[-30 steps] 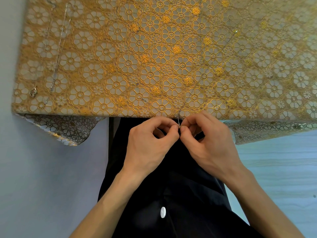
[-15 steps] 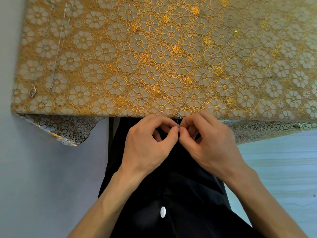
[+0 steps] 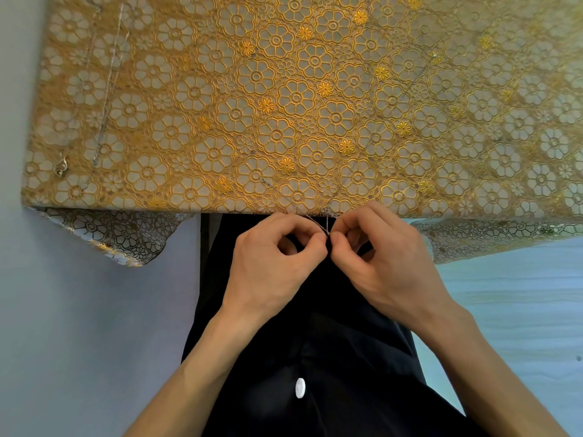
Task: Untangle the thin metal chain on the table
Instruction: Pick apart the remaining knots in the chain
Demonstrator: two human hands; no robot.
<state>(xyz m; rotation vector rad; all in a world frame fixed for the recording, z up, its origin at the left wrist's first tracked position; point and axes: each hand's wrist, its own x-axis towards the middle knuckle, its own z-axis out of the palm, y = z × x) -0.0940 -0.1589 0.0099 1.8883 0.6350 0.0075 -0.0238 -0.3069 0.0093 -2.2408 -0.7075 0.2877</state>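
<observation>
A thin silver chain (image 3: 327, 223) hangs over the table's near edge, with strands running back across the gold flowered tablecloth (image 3: 315, 99) toward the far right. My left hand (image 3: 271, 263) and my right hand (image 3: 388, 263) meet just below the edge, over my dark clothing. Each hand pinches the chain between thumb and forefinger, fingertips almost touching. The pinched part of the chain is hidden between the fingertips.
A second thin chain (image 3: 108, 86) lies stretched along the table's left side, its clasp (image 3: 61, 167) near the front left corner. The tablecloth's corner (image 3: 126, 238) droops below the left edge. A white button (image 3: 300, 387) shows on my clothing.
Both hands have dropped slightly below the table edge, drawing a short length of chain down with them. The pinch stays the same.
</observation>
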